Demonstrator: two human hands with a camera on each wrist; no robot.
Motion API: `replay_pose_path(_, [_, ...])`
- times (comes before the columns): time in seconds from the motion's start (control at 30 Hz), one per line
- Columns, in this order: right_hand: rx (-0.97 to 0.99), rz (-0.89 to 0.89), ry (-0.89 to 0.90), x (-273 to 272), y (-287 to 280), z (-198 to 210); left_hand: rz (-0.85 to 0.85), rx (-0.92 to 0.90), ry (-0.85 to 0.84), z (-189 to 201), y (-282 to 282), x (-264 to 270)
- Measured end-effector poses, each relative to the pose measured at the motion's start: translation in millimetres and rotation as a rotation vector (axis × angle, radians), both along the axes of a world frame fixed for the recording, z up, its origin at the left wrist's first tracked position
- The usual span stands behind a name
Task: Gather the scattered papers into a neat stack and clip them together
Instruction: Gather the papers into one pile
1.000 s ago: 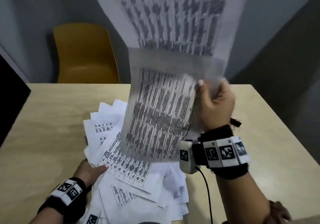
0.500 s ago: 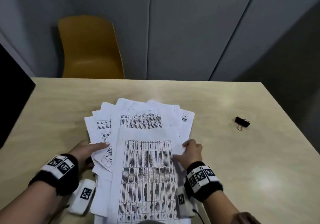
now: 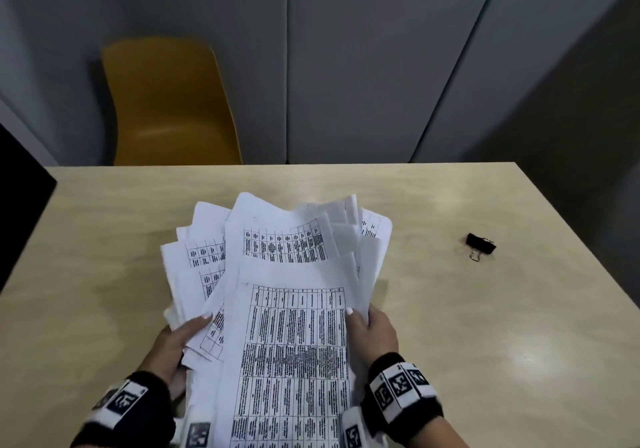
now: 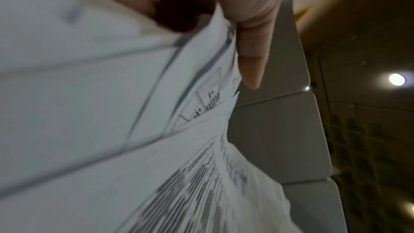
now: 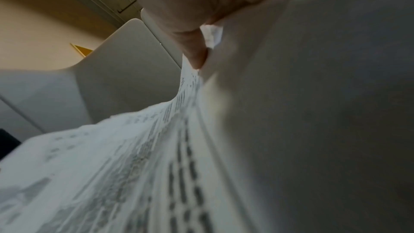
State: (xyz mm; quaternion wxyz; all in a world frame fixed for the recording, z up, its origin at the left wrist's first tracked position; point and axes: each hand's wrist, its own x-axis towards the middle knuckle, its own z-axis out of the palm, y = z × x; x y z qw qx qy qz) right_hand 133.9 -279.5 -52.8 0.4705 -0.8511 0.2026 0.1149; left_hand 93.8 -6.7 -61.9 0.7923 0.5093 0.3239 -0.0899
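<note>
Bare table [image 3: 450, 326] around binder clip [image 3: 480, 244], seemingly.

Light wood bench [image 3: 104, 240]. Yellow chair [image 3: 169, 101] at far left behind it. Grey wall panels [image 3: 346, 67] beyond. Black object [image 3: 20, 198] at left edge.

White papers [image 3: 287, 309] printed with black tables lie on a pale wood-grain table [image 3: 485, 326]; chair [image 3: 169, 101] mustard yellow.

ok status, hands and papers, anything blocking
Left hand and right hand grip the papers by their sides. Sheets fanned, not squared. Binder clip lies apart, nothing blocking.
</note>
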Motion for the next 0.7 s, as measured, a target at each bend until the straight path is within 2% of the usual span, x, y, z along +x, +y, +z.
replay_pose_path(0.03, [0.027, -0.016, -0.025, -2, 0, 0, -0.016, -0.006, -0.004, 3, -6, -4])
replay_pose_path(0.1, [0.077, -0.034, -0.045, -4, -1, -1, -0.064, 0.133, -0.010, 2, -16, -10])
replay_pose_path(0.17, [0.166, -0.053, -0.034, -3, -2, -4, -0.099, 0.189, -0.015, 1, -21, -9])
replay_pose_path(0.33, [0.627, -0.091, 0.082, 3, -16, 3, -0.134, 0.185, -0.046, 9, -23, -12])
replay_pose_path(0.4, [0.718, -0.049, 0.080, 4, -29, 6, -0.140, 0.116, -0.097, 11, -23, -15])
replay_pose_path(0.53, [0.666, -0.064, 0.085, 7, -49, -2, -0.136, 0.097, -0.047, 13, -33, -11])
replay_pose_path(0.7, [0.481, 0.035, 0.143, 2, -72, -2, -0.294, 0.183, 0.030, 10, -67, -7])
